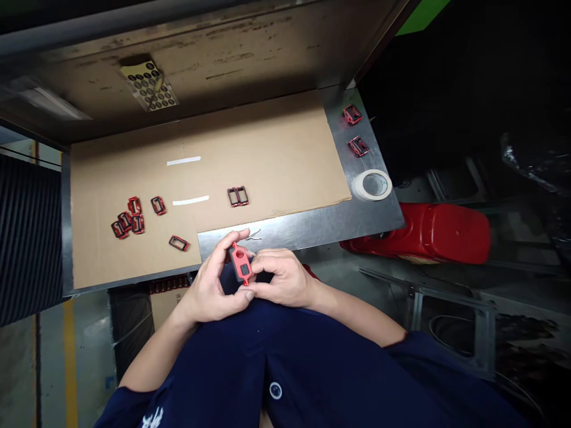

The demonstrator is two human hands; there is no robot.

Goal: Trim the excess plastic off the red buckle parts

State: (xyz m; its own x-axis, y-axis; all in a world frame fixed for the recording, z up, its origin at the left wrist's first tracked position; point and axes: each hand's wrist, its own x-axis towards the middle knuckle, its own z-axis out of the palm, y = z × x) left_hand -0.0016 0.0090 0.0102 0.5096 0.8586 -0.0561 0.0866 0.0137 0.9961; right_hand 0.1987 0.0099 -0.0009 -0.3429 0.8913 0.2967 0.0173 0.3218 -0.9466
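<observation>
Fingers of the left hand and right hand, pinched on a red clip; several red frames lying on the cardboard, two more frames beyond it.

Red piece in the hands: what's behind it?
Behind the red plastic piece is the navy shirt, with the steel bench edge beyond. The left hand and right hand hide its back.

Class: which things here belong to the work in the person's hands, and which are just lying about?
Work: left hand, right hand, red-and-black frame held between them, similar frames on the cardboard sheet.
Lying about: roll of pale tape, red moulded object.
</observation>
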